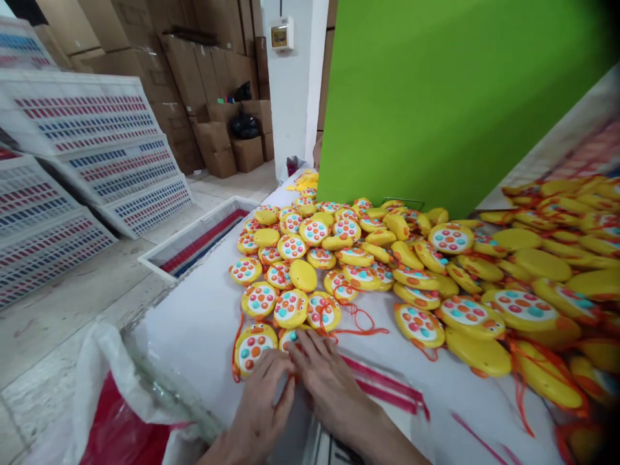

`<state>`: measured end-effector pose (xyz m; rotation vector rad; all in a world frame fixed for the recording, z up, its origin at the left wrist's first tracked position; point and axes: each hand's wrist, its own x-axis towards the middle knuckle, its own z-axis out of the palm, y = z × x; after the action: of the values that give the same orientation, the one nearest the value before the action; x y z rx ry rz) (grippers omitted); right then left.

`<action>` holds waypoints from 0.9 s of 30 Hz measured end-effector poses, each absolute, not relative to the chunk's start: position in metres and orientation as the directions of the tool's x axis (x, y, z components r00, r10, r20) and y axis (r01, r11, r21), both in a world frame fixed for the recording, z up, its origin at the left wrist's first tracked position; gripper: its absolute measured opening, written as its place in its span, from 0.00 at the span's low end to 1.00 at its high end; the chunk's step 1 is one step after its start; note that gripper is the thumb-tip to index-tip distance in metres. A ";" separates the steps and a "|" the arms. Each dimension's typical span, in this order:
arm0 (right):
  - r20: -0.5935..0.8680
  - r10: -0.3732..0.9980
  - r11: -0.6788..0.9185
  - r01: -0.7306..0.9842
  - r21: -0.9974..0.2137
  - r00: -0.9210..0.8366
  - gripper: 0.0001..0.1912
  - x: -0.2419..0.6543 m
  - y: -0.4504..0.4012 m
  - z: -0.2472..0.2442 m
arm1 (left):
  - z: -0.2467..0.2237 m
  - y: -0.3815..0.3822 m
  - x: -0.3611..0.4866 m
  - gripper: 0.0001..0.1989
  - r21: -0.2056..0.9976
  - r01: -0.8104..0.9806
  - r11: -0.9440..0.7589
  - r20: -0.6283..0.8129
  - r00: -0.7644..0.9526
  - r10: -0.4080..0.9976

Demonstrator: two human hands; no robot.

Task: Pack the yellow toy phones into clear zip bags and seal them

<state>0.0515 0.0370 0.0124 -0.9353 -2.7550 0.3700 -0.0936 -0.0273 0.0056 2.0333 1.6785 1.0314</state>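
Observation:
A yellow bird-faced toy (289, 336) with coloured buttons lies on the white table, mostly covered by my hands. My right hand (325, 373) holds it from the right, its fingers bent over the top; the thumb is hidden. My left hand (264, 395) is closed at the toy's lower edge, thumb and forefinger nearly together; what they pinch is too small to make out. Touching the left knuckles is a similar toy (254, 349) with an orange cord loop (236, 361). Another toy (323, 311) lies just beyond my right hand, beside a loose orange cord (361, 320).
Many more yellow toys (353, 255) are heaped across the table (188, 329), below a green panel (436, 97). Pink strips (387, 387) in clear plastic lie right of my wrist. A white sack (104, 361) hangs front left; crates (97, 123) and cartons (213, 148) stand behind.

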 end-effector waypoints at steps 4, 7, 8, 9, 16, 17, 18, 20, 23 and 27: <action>0.152 0.660 0.743 0.609 -0.278 -0.736 0.30 0.040 0.044 0.006 | -0.017 -0.049 -0.068 0.09 0.509 0.672 -0.537 0.481 0.296 0.826; 0.226 0.728 0.647 0.540 -0.538 -0.647 0.31 0.056 0.048 0.017 | -0.042 -0.059 -0.051 0.10 0.521 0.604 -0.603 0.488 0.369 0.791; 0.256 0.764 0.596 0.497 -0.630 -0.592 0.30 0.065 0.046 0.022 | -0.045 -0.060 -0.048 0.10 0.578 0.575 -0.579 0.470 0.345 0.813; 0.280 0.805 0.540 0.450 -0.711 -0.523 0.28 0.076 0.042 0.027 | -0.046 -0.060 -0.047 0.08 0.654 0.541 -0.529 0.441 0.296 0.847; 0.120 0.950 0.162 0.127 -0.979 -0.288 0.17 0.126 -0.015 0.031 | 0.002 -0.035 -0.047 0.23 0.960 0.243 -0.140 0.139 0.022 0.990; 0.124 0.955 0.162 0.124 -0.979 -0.269 0.17 0.129 -0.021 0.027 | 0.007 -0.032 -0.045 0.22 0.967 0.220 -0.128 0.113 0.080 0.990; 0.132 0.961 0.168 0.132 -0.977 -0.243 0.17 0.131 -0.025 0.023 | 0.010 -0.030 -0.042 0.21 0.972 0.209 -0.110 0.084 0.131 0.988; 0.170 0.969 0.200 0.164 -0.966 -0.180 0.18 0.136 -0.031 0.015 | 0.009 -0.028 -0.036 0.18 0.971 0.222 -0.085 0.046 0.175 0.983; 0.250 0.960 0.276 0.268 -0.923 -0.125 0.15 0.142 -0.033 0.009 | 0.001 -0.030 -0.031 0.17 0.951 0.277 -0.134 0.080 0.197 0.977; 0.289 0.948 0.317 0.364 -0.876 -0.132 0.12 0.144 -0.035 0.009 | -0.004 -0.031 -0.027 0.18 0.939 0.312 -0.148 0.071 0.245 0.967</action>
<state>0.1435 -0.0351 0.0093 -1.1989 -1.6775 0.8096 -0.0268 -0.0313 -0.0037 1.6374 1.2090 0.9356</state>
